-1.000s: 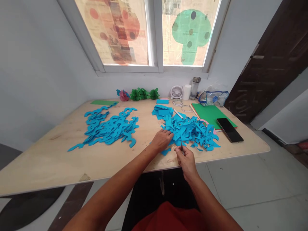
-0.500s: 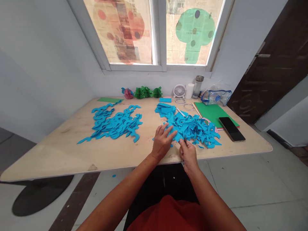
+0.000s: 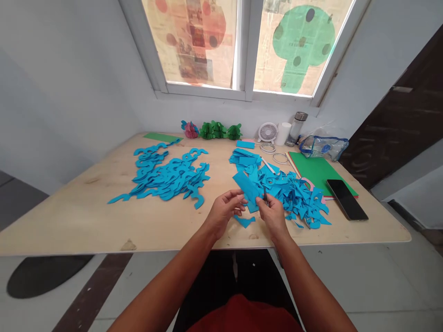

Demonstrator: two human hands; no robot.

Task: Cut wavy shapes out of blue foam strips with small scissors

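My left hand (image 3: 224, 208) pinches the lower edge of a blue foam rectangle (image 3: 245, 187), lifted just above the wooden table (image 3: 86, 216). My right hand (image 3: 271, 213) is closed around a thin dark tool (image 3: 265, 195) whose tip points up beside the same piece. A heap of blue foam offcuts (image 3: 294, 194) lies right behind both hands. One small blue scrap (image 3: 244, 221) rests on the table below my fingers. A separate spread of curved blue cut-out shapes (image 3: 169, 176) covers the table to the left.
A black phone (image 3: 346, 198) and green sheets (image 3: 318, 170) lie at the right. Along the back wall stand paper flowers (image 3: 212, 130), a small white fan (image 3: 267, 132), a white cup (image 3: 284, 133), a bottle (image 3: 297, 127), tape rings (image 3: 273, 152) and a clear pouch (image 3: 325, 146).
My left hand was flat on the offcut heap; it has pulled a blue rectangle out and lifted it. The right hand rose to meet it. The view shifted left.
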